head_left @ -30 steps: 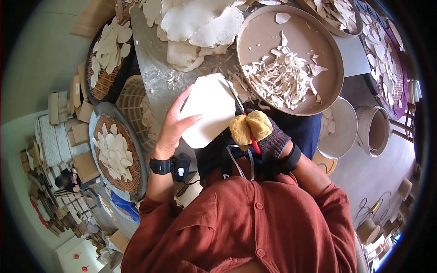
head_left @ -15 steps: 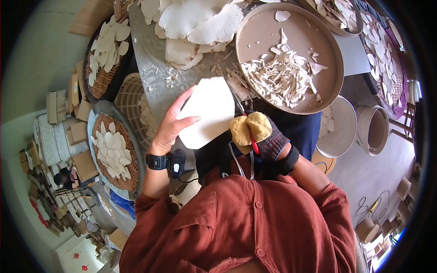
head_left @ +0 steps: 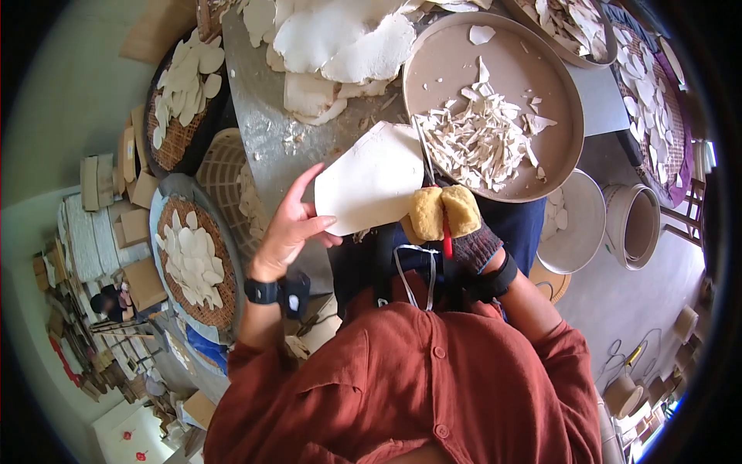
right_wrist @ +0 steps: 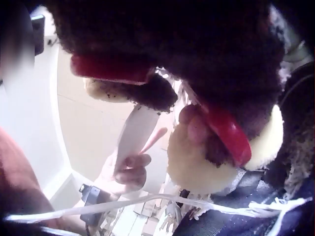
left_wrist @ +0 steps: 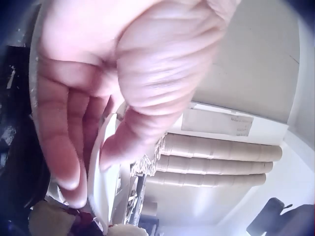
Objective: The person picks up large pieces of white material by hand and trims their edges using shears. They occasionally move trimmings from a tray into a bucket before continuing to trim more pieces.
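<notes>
My bare left hand (head_left: 290, 236) pinches a flat white many-sided piece (head_left: 367, 182) at its lower left corner, with thumb over the near face. In the left wrist view the piece (left_wrist: 103, 172) is seen edge-on between thumb and fingers. My gloved right hand (head_left: 473, 246) grips scissors (head_left: 447, 236) with red handles padded in yellow sponge (head_left: 444, 213). The blade runs along the piece's right edge, pointing away from my body. In the right wrist view, a red handle loop (right_wrist: 229, 135) shows with fingers through it.
A round tray (head_left: 541, 85) beyond the scissors holds a heap of white trimmings (head_left: 487, 131). Large white sheets (head_left: 340, 39) are stacked on the metal table (head_left: 259, 93). Baskets of white pieces (head_left: 193, 259) stand at left; a white bucket (head_left: 580, 224) stands at right.
The white piece has turned clockwise and shifted right. My right hand and the scissors have moved slightly right, and the blade now points more directly at the tray.
</notes>
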### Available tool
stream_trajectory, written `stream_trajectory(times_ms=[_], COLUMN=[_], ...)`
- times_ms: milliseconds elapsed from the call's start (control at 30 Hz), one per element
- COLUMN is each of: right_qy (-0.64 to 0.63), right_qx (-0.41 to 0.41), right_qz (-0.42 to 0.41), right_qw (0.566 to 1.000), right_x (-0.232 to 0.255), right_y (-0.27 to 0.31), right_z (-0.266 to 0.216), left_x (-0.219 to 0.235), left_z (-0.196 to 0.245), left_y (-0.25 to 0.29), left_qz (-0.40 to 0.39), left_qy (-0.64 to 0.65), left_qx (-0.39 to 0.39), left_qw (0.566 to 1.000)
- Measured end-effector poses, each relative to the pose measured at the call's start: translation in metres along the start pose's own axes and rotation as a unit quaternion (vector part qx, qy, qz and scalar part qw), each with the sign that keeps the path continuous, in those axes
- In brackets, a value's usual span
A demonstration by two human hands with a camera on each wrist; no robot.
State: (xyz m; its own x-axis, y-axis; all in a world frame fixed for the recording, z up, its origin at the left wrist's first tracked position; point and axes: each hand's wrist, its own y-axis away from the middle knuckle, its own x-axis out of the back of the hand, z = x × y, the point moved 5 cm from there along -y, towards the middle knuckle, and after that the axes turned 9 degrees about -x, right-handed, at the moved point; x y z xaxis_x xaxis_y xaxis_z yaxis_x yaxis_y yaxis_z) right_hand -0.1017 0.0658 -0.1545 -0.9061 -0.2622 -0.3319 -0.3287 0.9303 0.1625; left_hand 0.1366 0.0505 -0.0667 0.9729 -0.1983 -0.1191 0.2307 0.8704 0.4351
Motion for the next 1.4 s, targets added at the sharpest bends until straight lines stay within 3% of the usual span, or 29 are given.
stream_trajectory(times_ms=[33, 67, 100, 133, 167, 200, 267, 333, 433, 567, 633, 667, 700, 733, 767, 800, 833, 900, 933, 1000, 1033, 1100, 1167, 1267, 1300, 1400], right_qy=[-0.146, -0.289, -0.150, -0.095, -0.040, 0.015, 0.064, 0.161, 0.110, 0.103, 0.173, 0.260, 0.226, 0.325, 0.287, 0.408, 0.416, 0.447, 0.416, 0.401, 0.406, 0.411, 0.395, 0.270, 0.225, 0.368], right_qx=[-0.074, -0.146, -0.134, -0.131, -0.127, -0.121, -0.114, -0.069, -0.112, -0.086, 0.017, 0.106, 0.056, 0.100, 0.078, 0.155, 0.217, 0.130, -0.035, 0.034, 0.016, 0.067, 0.102, -0.095, -0.145, 0.008], right_qz=[-0.015, -0.032, -0.047, -0.053, -0.060, -0.066, -0.085, -0.124, -0.095, -0.101, -0.056, -0.007, -0.032, 0.004, 0.007, 0.011, 0.038, 0.002, -0.023, 0.032, 0.023, 0.060, 0.092, 0.040, 0.028, 0.024], right_qw=[0.986, 0.946, 0.978, 0.985, 0.989, 0.990, 0.988, 0.977, 0.983, 0.986, 0.983, 0.960, 0.972, 0.940, 0.955, 0.900, 0.882, 0.885, 0.908, 0.915, 0.913, 0.907, 0.908, 0.957, 0.963, 0.929], right_x=[-0.002, -0.005, -0.006, -0.009, -0.012, -0.015, -0.022, -0.028, -0.024, -0.028, -0.023, -0.024, -0.025, -0.022, -0.017, -0.019, -0.015, -0.021, -0.017, -0.013, -0.014, -0.016, -0.020, -0.015, -0.015, -0.020], right_y=[0.002, 0.002, 0.000, 0.000, 0.000, 0.001, 0.002, 0.003, 0.003, 0.008, 0.010, 0.011, 0.010, 0.010, 0.012, 0.012, 0.013, 0.001, -0.002, 0.001, 0.006, 0.009, 0.016, 0.007, 0.010, 0.012], right_z=[0.006, 0.012, 0.011, 0.017, 0.024, 0.030, 0.022, 0.009, 0.005, -0.002, -0.012, -0.026, -0.052, -0.052, -0.069, -0.041, -0.033, -0.016, -0.021, -0.013, -0.026, -0.024, -0.039, -0.005, -0.025, -0.030], left_x=[0.000, 0.004, 0.004, 0.002, -0.003, -0.011, -0.039, -0.037, -0.036, -0.029, -0.035, -0.033, -0.021, -0.025, -0.033, -0.038, -0.034, -0.039, -0.045, -0.065, -0.063, -0.061, -0.058, -0.054, -0.054, -0.048], left_z=[-0.002, -0.008, -0.014, -0.022, -0.030, -0.039, -0.029, -0.030, -0.028, -0.023, -0.020, -0.024, -0.041, -0.037, -0.030, -0.028, -0.037, -0.030, -0.021, 0.016, 0.019, 0.016, 0.018, 0.021, 0.022, 0.018], left_y=[0.003, 0.004, 0.005, 0.008, 0.006, 0.006, 0.002, -0.004, -0.015, -0.016, -0.020, -0.019, -0.023, -0.022, -0.022, -0.021, -0.023, -0.019, -0.019, -0.011, -0.013, -0.013, -0.014, -0.013, -0.013, -0.011], left_qz=[0.035, 0.110, 0.215, 0.317, 0.315, 0.319, 0.304, 0.314, 0.299, 0.291, 0.303, 0.308, 0.264, 0.300, 0.307, 0.284, 0.269, 0.267, 0.247, 0.219, 0.209, 0.189, 0.177, 0.179, 0.181, 0.178], left_qy=[0.027, 0.089, 0.132, 0.174, 0.200, 0.218, 0.178, 0.141, 0.111, 0.097, 0.105, 0.112, 0.107, 0.097, 0.062, 0.047, 0.039, 0.045, 0.014, -0.039, -0.026, 0.000, -0.008, -0.008, -0.006, -0.013], left_qx=[-0.023, -0.087, -0.144, -0.200, -0.232, -0.217, -0.207, -0.203, -0.197, -0.214, -0.224, -0.221, -0.204, -0.185, -0.163, -0.185, -0.177, -0.153, -0.137, -0.209, -0.181, -0.123, -0.129, -0.133, -0.135, -0.166], left_qw=[0.999, 0.986, 0.957, 0.911, 0.898, 0.896, 0.913, 0.917, 0.927, 0.927, 0.921, 0.918, 0.937, 0.931, 0.936, 0.940, 0.946, 0.950, 0.959, 0.952, 0.961, 0.974, 0.976, 0.975, 0.974, 0.970])
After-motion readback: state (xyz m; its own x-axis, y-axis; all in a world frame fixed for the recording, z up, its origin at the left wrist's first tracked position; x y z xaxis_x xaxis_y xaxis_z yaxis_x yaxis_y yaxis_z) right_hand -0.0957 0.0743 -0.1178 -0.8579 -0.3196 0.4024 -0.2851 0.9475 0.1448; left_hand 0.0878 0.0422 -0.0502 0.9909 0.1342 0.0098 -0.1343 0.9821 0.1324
